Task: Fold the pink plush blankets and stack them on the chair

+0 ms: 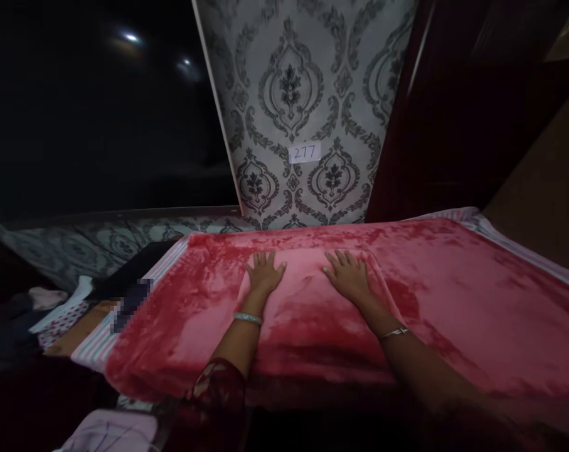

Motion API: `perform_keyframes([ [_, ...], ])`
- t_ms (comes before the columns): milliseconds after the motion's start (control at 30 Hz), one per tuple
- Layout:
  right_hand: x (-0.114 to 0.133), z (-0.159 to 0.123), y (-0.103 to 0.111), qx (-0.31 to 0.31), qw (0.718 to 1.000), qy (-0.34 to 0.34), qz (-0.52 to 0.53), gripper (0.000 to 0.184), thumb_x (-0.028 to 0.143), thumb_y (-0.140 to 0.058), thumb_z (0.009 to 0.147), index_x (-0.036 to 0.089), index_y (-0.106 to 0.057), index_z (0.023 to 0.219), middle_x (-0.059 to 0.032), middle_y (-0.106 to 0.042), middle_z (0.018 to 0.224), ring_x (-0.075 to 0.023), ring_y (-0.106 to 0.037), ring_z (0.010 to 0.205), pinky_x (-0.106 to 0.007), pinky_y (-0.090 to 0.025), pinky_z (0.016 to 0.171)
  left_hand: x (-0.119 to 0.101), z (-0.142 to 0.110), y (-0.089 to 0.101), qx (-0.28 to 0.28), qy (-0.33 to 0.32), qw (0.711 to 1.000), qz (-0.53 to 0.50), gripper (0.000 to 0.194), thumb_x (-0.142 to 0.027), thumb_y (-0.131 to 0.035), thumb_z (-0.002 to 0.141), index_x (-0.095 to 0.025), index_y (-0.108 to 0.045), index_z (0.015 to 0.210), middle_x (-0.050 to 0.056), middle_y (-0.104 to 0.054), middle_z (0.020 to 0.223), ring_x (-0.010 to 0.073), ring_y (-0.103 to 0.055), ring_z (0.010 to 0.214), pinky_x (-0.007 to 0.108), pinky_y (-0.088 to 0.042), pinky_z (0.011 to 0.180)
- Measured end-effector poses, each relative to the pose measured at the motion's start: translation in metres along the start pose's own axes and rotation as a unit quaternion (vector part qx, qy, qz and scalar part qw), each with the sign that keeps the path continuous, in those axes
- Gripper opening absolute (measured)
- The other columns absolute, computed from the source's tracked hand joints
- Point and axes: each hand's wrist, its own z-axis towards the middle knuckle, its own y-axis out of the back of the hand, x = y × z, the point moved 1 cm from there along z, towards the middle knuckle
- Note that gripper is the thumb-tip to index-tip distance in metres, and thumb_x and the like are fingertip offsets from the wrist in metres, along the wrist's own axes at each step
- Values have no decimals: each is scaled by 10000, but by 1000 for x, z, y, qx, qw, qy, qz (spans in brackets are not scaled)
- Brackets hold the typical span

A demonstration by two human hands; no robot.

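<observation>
A plush red blanket lies spread over a raised surface in front of me. A lighter pink folded piece rests on top of it in the middle. My left hand lies flat on the far left part of that pink piece, fingers stretched out. My right hand lies flat on its far right part, fingers spread. Each wrist wears a bracelet. Neither hand holds anything.
A striped cloth shows under the blanket's left edge. Several clothes are piled at the left. A grey damask wall panel with a label "277" stands behind. Dark wooden furniture is at the right.
</observation>
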Motion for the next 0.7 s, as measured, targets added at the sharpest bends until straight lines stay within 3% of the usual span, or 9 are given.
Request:
perform_keyframes([
  [200,-2,-2,2,-3,1000,-1,11,518,466,-371,1043,289,-421,1526,-72,-357,1601,-322,-280,1475,-620,-265,1149,-2,-4,-6,-14,23,999,-22,770,-644,-268,939,-208,-315,1571,129,-195,1672,353,-133,1540,677,-197,1170],
  [367,-5,0,5,13,1000,0,18,532,471,-362,1045,287,-390,1543,-74,-325,1616,-327,-260,1485,-633,-266,1148,-1,1,1,33,18,999,-20,781,-646,-255,944,-217,-240,1597,112,-125,1688,325,-71,1553,651,-172,1189],
  [467,-8,0,17,69,997,3,32,545,471,-341,1053,277,-355,1562,-73,-271,1638,-310,-230,1502,-596,-245,1173,2,-1,16,68,-1,998,1,776,-627,-277,953,-203,-222,1601,123,-132,1684,313,-82,1552,633,-164,1198],
  [600,-7,-25,39,115,991,25,59,560,487,-323,1055,272,-340,1572,-97,-239,1646,-327,-212,1508,-582,-227,1179,-1,-34,36,55,-60,996,35,684,-568,-295,982,-178,-382,1538,175,-274,1638,324,-201,1530,632,-168,1197],
  [700,-1,-62,44,91,990,92,60,567,536,-355,1038,307,-374,1556,-81,-260,1641,-348,-194,1509,-606,-214,1173,-6,-81,32,22,-175,984,22,644,-582,-345,980,-275,-373,1546,103,-252,1658,321,-160,1541,616,-131,1213],
])
